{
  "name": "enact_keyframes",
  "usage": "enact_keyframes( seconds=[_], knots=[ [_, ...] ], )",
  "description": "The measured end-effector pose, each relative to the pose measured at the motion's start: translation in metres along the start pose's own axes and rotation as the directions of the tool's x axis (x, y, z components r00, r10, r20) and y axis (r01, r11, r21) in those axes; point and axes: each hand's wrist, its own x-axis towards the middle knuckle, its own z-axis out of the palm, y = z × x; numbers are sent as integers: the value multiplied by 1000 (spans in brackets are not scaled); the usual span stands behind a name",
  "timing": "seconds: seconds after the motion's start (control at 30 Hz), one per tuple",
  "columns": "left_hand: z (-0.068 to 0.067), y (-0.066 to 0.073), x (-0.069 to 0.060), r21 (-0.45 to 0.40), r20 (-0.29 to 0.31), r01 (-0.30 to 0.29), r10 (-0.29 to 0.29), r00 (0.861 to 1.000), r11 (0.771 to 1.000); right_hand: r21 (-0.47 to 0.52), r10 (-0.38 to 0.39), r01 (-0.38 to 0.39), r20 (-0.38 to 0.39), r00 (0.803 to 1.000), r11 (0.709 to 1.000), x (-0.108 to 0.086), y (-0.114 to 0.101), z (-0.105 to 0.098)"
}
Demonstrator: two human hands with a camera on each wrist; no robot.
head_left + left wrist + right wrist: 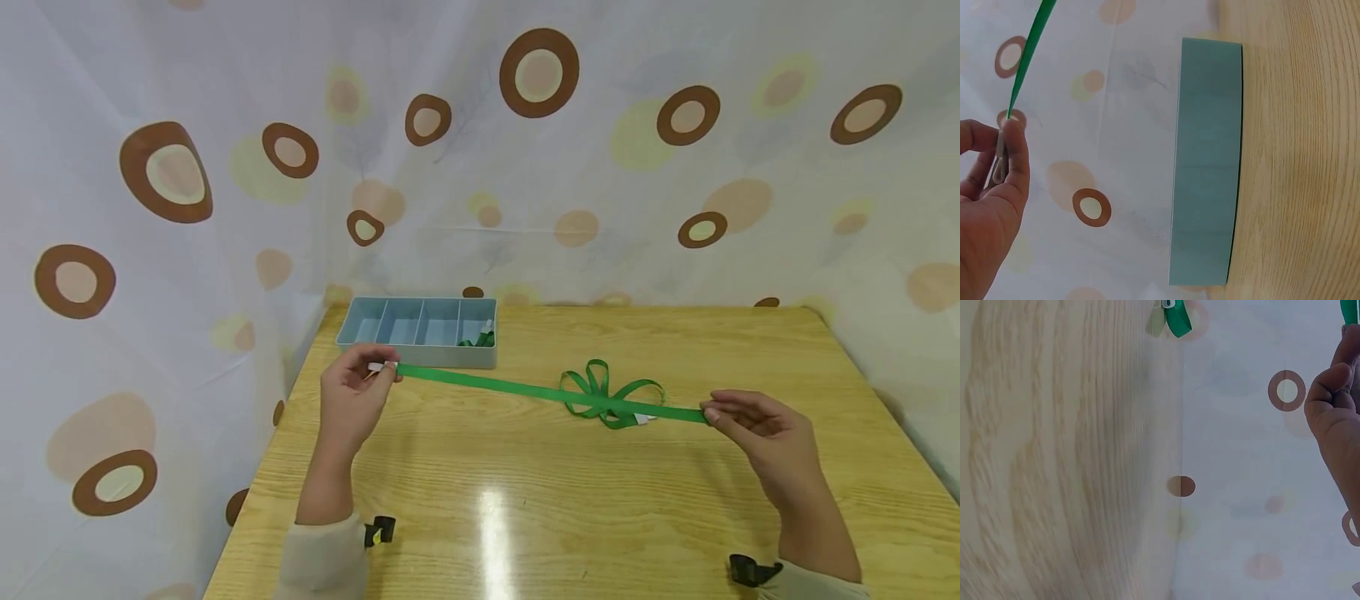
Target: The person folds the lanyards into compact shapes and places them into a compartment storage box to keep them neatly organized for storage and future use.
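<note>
A green lanyard (487, 383) is stretched nearly straight between my two hands above the table. My left hand (354, 408) pinches its left end, beside a whitish clip fitting (374, 367); the left wrist view shows thumb and fingertips on this fitting (1000, 153). At the other end, my right hand (772, 442) pinches the green strap between thumb and index finger. Below the taut strap, a second green lanyard (619, 424) lies in loops on the table, with a white end piece (642, 419). Part of it also shows in the right wrist view, a green loop (1177, 319).
A blue-grey box (450, 358) with several compartments stands at the table's back left, just beyond my left hand. In its rightmost compartment lies another green lanyard (486, 339). A patterned curtain (450, 183) hangs behind and left of the wooden table (600, 500).
</note>
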Motion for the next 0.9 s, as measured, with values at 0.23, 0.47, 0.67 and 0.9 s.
enact_keyframes(
  seconds=[0.23, 0.47, 0.67, 0.9],
  knots=[
    [1, -1, 0, -5, -2, 4, -4, 1000, 1000, -91, 16, -13, 31, 999, 996, -1, 4, -5],
    [0, -1, -1, 0, 46, 30, -30, 998, 1000, -246, 88, -85, 1, 996, 966, -3, 5, -7],
    [-1, 0, -1, 19, 83, 63, -65, 994, 998, -470, 150, -105, 58, 987, 876, -4, 3, -16],
    [-2, -2, 0, 20, 80, 83, -84, 993, 996, -574, 211, -108, 115, 971, 812, -3, 2, -23]
  ],
)
